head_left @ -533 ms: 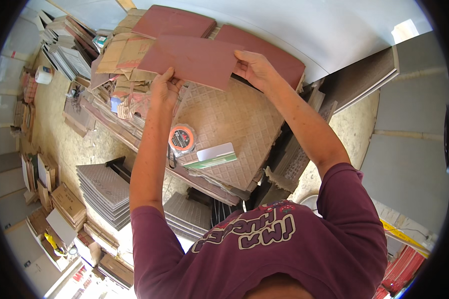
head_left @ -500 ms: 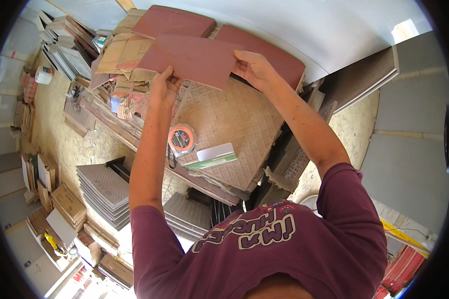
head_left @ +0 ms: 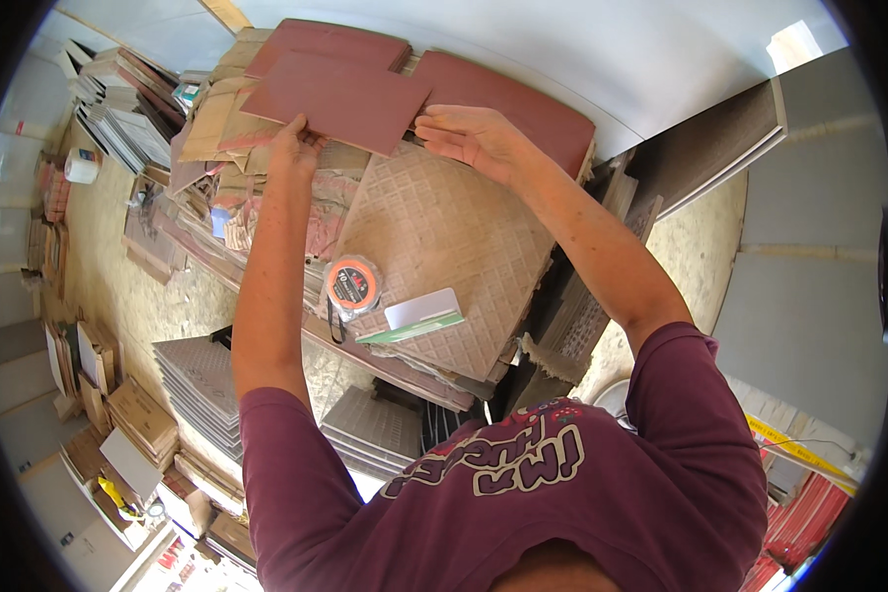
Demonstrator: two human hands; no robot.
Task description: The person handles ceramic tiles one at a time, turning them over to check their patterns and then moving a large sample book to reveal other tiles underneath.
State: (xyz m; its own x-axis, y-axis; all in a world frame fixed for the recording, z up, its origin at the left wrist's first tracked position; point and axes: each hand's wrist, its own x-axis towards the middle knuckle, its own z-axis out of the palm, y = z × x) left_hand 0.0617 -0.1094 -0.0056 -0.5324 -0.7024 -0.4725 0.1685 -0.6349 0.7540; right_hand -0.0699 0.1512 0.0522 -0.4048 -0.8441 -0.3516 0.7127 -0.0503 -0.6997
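A flat reddish-brown tile [head_left: 335,104] is tilted above the far left of the stack, its near edge in the grip of my left hand [head_left: 294,153]. By the tile's right edge, my right hand [head_left: 474,140] has its fingers stretched out; whether the fingertips touch that edge I cannot tell. Two more groups of the same reddish tiles lie beyond, one at the far left [head_left: 331,41] and one at the right [head_left: 508,109]. Nearer to me, a large tile with a raised grid pattern [head_left: 454,232] carries an orange-and-clear tape measure [head_left: 352,283] and a white-and-green card or booklet [head_left: 422,314].
Torn brown cardboard packaging [head_left: 217,123] covers the stack's left side. Grey tiles [head_left: 202,385] stand on the floor at the left, and more [head_left: 370,419] below the stack. A large dark panel [head_left: 720,143] leans at the right by the white wall [head_left: 651,59].
The tile in my left hand has shifted left and slightly away from me. My right hand has let go of the tile's right corner, its fingers now straightened.
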